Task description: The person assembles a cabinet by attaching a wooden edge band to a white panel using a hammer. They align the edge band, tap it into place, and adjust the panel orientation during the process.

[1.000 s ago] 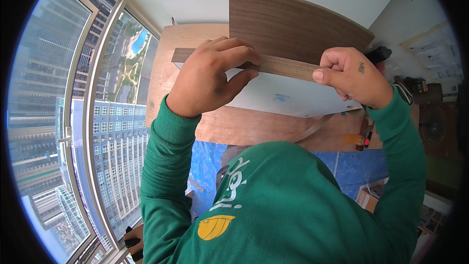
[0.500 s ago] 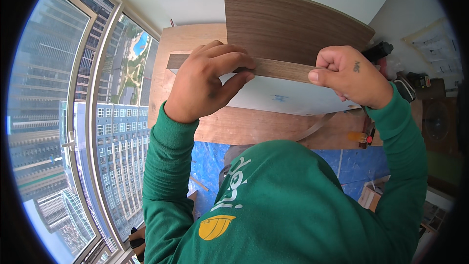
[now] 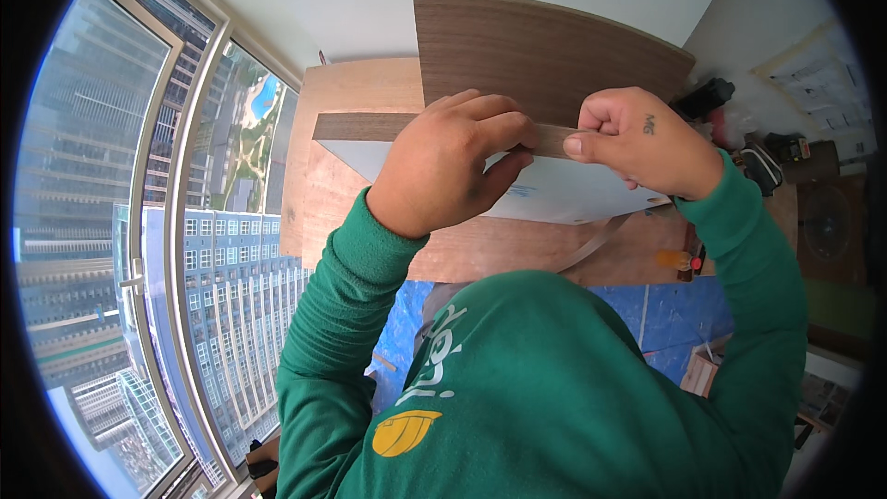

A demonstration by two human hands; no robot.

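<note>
A white-faced panel [image 3: 554, 192] stands on the wooden worktop, its narrow wood-grain top edge [image 3: 365, 127] facing me. My left hand [image 3: 462, 162] is closed over the middle of that edge, fingers on top and thumb in front. Close by on the right, my right hand [image 3: 647, 139] pinches a thin wood-grain edging strip [image 3: 555, 140] between thumb and bent forefinger at the panel's edge. A pale length of strip [image 3: 599, 242] curves down below the right hand toward my body. Behind the hands rises a brown wood-grain board [image 3: 545, 51].
The plywood worktop [image 3: 443, 249] has a small orange bottle [image 3: 673, 260] near its front right. Black tools [image 3: 711, 97] lie at the far right. Blue sheeting [image 3: 665, 314] covers the floor. Tall windows [image 3: 102, 185] line the left; white cabinet doors [image 3: 397, 0] stand behind.
My left hand has slid right along the panel's edge, closer to my right hand, uncovering more of the left end. The right hand keeps its pinch.
</note>
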